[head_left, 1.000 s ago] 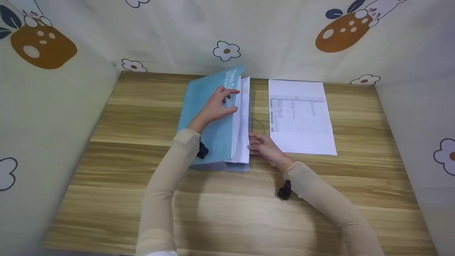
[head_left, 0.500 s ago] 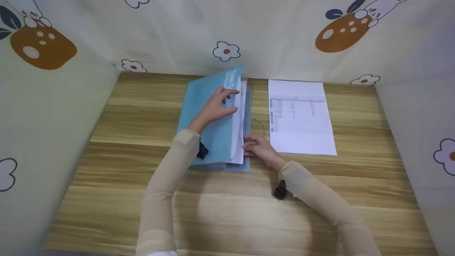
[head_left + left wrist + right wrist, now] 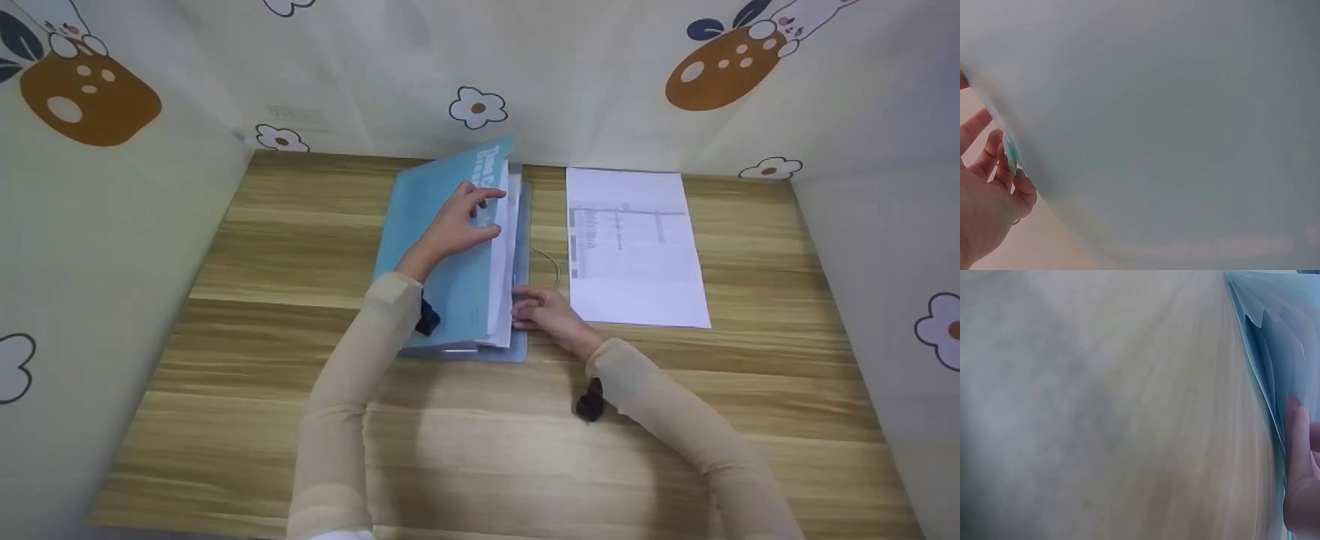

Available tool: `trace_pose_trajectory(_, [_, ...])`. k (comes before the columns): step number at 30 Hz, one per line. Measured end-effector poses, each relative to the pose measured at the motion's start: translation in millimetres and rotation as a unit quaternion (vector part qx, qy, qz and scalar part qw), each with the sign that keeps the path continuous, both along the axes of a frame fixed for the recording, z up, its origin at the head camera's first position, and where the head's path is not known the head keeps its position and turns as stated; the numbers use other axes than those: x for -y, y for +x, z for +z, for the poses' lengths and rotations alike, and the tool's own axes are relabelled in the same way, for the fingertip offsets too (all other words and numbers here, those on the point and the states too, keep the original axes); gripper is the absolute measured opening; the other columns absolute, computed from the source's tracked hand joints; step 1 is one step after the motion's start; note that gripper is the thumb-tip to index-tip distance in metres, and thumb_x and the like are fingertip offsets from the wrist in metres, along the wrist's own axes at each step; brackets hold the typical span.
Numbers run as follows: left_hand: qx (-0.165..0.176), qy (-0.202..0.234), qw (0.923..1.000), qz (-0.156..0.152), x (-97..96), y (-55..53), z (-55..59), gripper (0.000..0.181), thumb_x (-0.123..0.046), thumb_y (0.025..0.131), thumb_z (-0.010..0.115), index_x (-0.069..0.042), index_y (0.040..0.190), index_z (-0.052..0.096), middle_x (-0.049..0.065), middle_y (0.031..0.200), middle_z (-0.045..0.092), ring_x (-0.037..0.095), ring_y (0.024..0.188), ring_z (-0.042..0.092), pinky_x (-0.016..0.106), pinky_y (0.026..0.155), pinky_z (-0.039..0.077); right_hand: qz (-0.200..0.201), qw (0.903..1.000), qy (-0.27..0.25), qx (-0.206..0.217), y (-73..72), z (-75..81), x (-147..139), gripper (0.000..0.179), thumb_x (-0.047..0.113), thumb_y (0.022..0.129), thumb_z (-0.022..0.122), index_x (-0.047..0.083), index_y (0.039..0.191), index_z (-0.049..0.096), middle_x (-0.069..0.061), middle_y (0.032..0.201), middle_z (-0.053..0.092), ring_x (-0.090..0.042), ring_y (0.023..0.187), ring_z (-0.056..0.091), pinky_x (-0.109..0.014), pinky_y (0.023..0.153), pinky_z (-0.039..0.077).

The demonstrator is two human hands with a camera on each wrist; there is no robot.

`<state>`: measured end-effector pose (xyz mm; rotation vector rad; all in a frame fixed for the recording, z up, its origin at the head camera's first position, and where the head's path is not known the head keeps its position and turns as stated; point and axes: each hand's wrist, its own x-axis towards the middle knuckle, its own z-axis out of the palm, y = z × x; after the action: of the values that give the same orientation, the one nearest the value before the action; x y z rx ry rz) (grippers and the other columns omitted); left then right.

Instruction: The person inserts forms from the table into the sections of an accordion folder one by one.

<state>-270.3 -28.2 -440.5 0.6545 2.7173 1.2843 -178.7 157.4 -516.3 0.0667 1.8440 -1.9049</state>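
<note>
A light-blue accordion-style folder [image 3: 442,262] with white lettering lies on the table, its cover lifted along the right side. My left hand [image 3: 457,221] grips the raised cover edge; in the left wrist view that hand [image 3: 996,185] shows at the edge of the pale cover. White paper [image 3: 502,307] stands partly inside, jutting out at the folder's right opening. My right hand [image 3: 547,311] pinches this paper's right edge, low over the back panel. In the right wrist view, fingers [image 3: 1299,444] lie against the folder's bluish layers [image 3: 1269,354].
A printed sheet [image 3: 637,292] with a table on it lies right of the folder. A thin cord loop [image 3: 553,262] sticks out between them. A patterned curtain [image 3: 585,105] stands behind and beside the wooden table [image 3: 247,360].
My right hand has moved left with the paper, which sits deeper in the folder, uncovering more of the back panel. The left hand has stayed at the cover.
</note>
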Motion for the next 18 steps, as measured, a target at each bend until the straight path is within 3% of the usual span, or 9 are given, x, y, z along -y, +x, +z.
trace_pose_trajectory(10, [-0.004, -0.001, 1.0000, -0.004, -0.3, -0.3, 0.8, 0.047, -0.021, 0.077, 0.062, -0.014, 0.122, 0.051, 0.004, 0.097, 0.040, 0.018, 0.084, 0.040, 0.029, 0.070, 0.037, 0.006, 1.0000, 0.008, 0.001, -2.6, -0.1, 4.1, 0.044, -0.009, 0.081, 0.050, -0.012, 0.124, 0.040, -0.007, 0.076, 0.060, -0.015, 0.064, 0.061, -0.025, 0.061, 0.048])
trace_pose_trajectory(18, [-0.003, 0.000, 1.0000, 0.000, -0.7, -1.1, 0.4, 0.047, -0.021, 0.077, 0.062, -0.015, 0.122, 0.052, 0.004, 0.098, 0.041, 0.018, 0.085, 0.040, 0.028, 0.070, 0.038, 0.025, 0.9986, 0.039, -0.024, -7.3, 2.3, 4.9, 0.045, -0.005, 0.083, 0.049, -0.011, 0.126, 0.038, -0.009, 0.075, 0.057, -0.013, 0.054, 0.058, -0.022, 0.052, 0.046])
